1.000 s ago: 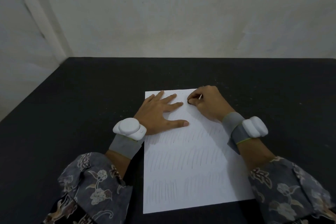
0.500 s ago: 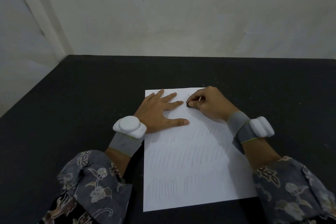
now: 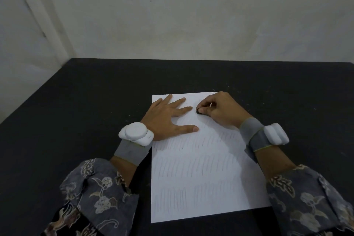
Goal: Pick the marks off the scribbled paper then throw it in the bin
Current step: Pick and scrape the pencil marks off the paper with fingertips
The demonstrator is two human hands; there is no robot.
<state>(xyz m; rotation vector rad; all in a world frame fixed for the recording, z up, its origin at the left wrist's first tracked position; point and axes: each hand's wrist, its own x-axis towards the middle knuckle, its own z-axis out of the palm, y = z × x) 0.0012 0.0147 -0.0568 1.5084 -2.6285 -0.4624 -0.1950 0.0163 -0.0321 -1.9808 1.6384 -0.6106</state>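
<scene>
A white sheet of paper (image 3: 201,174) covered in rows of faint pencil strokes lies on the black table (image 3: 76,113). My left hand (image 3: 168,115) rests flat on the sheet's upper left part, fingers spread. My right hand (image 3: 220,109) pinches a small dark eraser (image 3: 199,111) against the paper near the top edge, just right of my left fingertips. Tiny dark crumbs (image 3: 197,100) lie on the paper above the eraser. The top rows look paler than the lower ones.
The table's far edge meets a pale wall (image 3: 191,25). Its left edge drops off toward a light floor (image 3: 23,74). Both wrists carry grey bands with white devices. No bin is in view.
My right hand has slid slightly right and down with the eraser. My left hand has stayed flat in the same place on the paper.
</scene>
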